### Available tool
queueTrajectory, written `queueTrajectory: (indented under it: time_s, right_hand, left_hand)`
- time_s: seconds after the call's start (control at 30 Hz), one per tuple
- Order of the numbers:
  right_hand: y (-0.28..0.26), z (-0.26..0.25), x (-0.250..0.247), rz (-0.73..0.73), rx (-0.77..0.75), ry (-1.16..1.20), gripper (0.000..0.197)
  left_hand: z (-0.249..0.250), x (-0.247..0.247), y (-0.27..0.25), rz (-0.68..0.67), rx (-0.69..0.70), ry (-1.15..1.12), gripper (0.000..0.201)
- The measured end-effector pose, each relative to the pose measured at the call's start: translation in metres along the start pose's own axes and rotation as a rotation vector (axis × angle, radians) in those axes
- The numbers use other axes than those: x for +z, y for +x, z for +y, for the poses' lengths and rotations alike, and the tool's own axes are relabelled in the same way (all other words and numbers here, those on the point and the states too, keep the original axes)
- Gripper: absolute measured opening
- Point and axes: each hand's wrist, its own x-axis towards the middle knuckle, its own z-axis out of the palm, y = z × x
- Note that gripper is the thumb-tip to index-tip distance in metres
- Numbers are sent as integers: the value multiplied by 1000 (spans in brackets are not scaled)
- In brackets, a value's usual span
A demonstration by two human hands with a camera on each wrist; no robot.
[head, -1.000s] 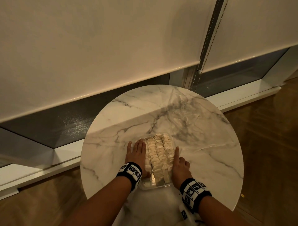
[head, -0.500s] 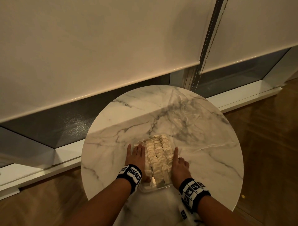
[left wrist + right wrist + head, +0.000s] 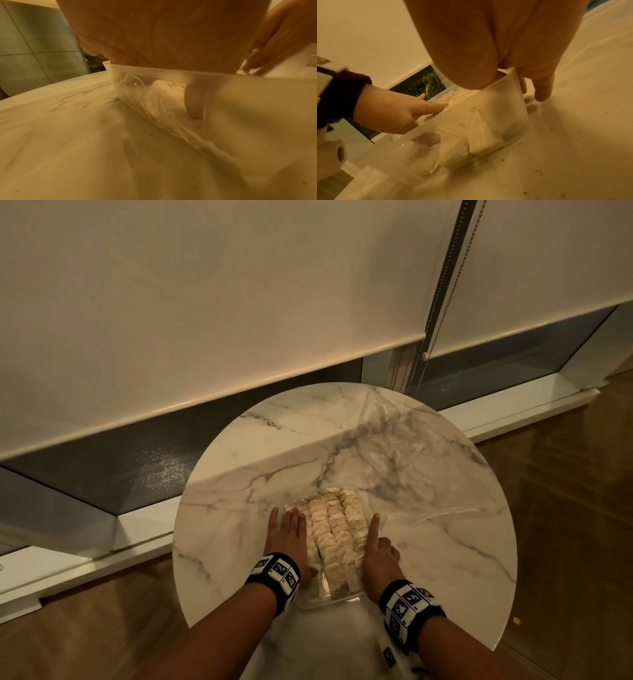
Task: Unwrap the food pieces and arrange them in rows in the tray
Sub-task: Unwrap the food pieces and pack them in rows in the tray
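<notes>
Marble table carries the clear tray near its front edge, food pieces in rows inside, crumpled plastic wrap lying beyond at the right. Left hand lies flat with fingers straight along the tray's left side; right hand (forefinger straight, other fingers curled) flanks the right.

Left wrist view: palm rests on the tray rim.

Right wrist view: right hand's heel sits on the rim, with bare, crumb-speckled tabletop to the right.
</notes>
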Motion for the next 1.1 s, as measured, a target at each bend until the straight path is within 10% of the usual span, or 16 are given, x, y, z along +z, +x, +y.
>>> queueTrajectory:
  time_s: [1.1]
  right_hand:
    - [0,0,3,20,-13,-13,106]
  left_hand:
    - [-12,-9,10,-11,5,3,151]
